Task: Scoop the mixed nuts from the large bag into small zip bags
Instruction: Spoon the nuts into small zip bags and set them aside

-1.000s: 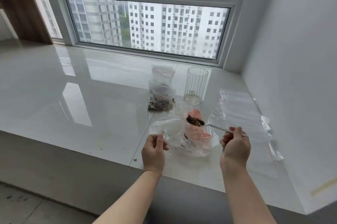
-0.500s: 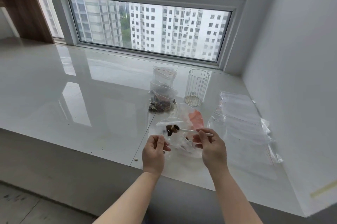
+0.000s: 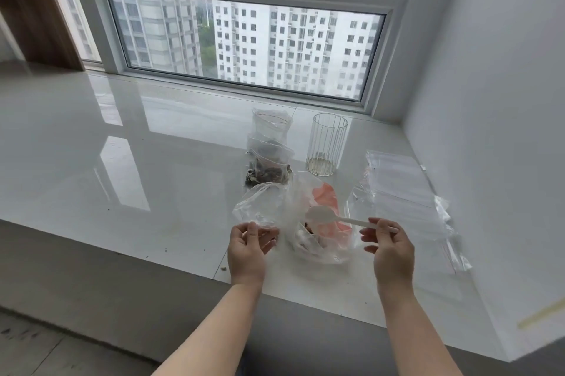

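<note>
Gripping small zip bag (image 3: 260,207) left hand (image 3: 247,248), right hand (image 3: 389,248) pinching now-emptied spoon (image 3: 324,216), withdrawn rightward.

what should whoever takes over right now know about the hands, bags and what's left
Left hand pinches the small zip bag open.
Right hand holds the white plastic spoon, its bowl empty, over the large bag.
Filled small bags stand behind, beside the wire cup.
Empty zip bags lie to the right.
Left: scoop again, fill the rest.
</note>
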